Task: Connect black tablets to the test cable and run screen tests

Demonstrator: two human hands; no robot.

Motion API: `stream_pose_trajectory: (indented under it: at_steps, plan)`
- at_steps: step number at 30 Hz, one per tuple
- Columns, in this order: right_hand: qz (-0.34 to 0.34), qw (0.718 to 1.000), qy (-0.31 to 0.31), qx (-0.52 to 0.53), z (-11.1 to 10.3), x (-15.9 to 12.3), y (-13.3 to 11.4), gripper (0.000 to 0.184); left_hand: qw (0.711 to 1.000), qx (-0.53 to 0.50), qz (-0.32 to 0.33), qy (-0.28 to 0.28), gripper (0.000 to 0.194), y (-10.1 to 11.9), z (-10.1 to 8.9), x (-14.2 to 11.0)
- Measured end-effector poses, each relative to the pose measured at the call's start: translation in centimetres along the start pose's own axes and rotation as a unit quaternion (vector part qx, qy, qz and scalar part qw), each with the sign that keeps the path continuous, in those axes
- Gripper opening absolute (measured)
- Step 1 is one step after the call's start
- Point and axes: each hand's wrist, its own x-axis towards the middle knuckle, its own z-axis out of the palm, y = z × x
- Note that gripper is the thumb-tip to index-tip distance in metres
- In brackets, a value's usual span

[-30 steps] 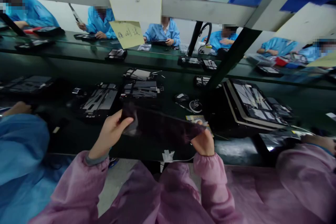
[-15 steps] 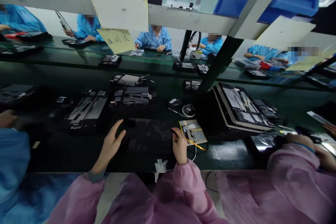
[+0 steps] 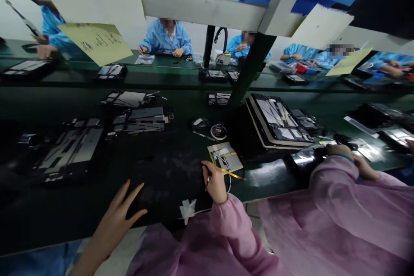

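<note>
A dark, flat, tablet-like panel [image 3: 171, 174] lies on the bench in front of me, its outline blending into the dark surface. My left hand [image 3: 121, 211] is at its near left corner, fingers spread and holding nothing. At the right edge, my right hand [image 3: 216, 183] has its fingers curled together. A thin dark piece [image 3: 208, 182] shows at those fingers, too small to name. Just beyond the right hand is a yellow-edged board [image 3: 226, 157], with a white cable and an orange strip [image 3: 232, 174] crossing it.
Opened tablets with exposed innards [image 3: 73, 148] sit at left, and more [image 3: 140, 118] lie behind. A tall stack of tablets [image 3: 274, 120] stands at right beside a slanted dark post [image 3: 250, 71]. A computer mouse [image 3: 200, 123] is near the middle. A co-worker's pink sleeve [image 3: 336, 181] is at right.
The view has swung right, so the bench things sit further left. My left hand has come down nearer the bench's front edge, its fingers spread wider. My right hand remains by the panel's right edge.
</note>
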Motion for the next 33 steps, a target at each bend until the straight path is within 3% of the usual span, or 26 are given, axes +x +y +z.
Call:
stream_pose_trajectory:
  at_steps: [2,4,7,10,13,18,25,28,33]
  plan:
    - [0.021,1.0,0.001,-0.002,-1.6,0.8,0.6,0.025,0.996,0.032,0.059,0.055,0.053,3.6,-1.0,2.1]
    - [0.056,0.998,-0.008,0.017,-3.2,1.4,1.4,0.025,0.985,-0.006,0.159,0.067,0.036,8.7,-0.9,5.3]
    - [0.098,0.99,-0.035,0.09,-4.9,1.8,2.5,0.027,0.954,-0.04,0.291,-0.052,0.02,16.4,1.9,10.2]
    - [0.111,0.983,-0.032,0.145,-5.3,1.6,3.2,0.027,0.918,-0.015,0.369,-0.141,0.012,20.9,5.5,13.2]
    - [0.116,0.978,-0.027,0.172,-5.4,1.0,3.7,0.026,0.909,-0.017,0.382,-0.165,0.012,21.6,7.4,14.1]
    - [0.119,0.981,-0.073,0.137,-7.1,0.1,4.3,0.024,0.916,-0.034,0.365,-0.162,0.015,20.1,7.3,14.4]
    - [0.064,0.985,-0.119,0.108,-10.5,2.2,5.5,0.024,0.893,0.15,0.389,-0.171,0.016,19.9,7.5,14.1]
    - [0.023,0.988,-0.126,0.088,-10.3,4.1,5.9,0.025,0.895,0.169,0.38,-0.158,0.013,19.8,6.9,14.1]
    - [-0.046,0.984,-0.165,0.049,-8.0,5.6,6.6,0.023,0.892,0.179,0.381,-0.164,0.009,19.8,6.7,14.2]
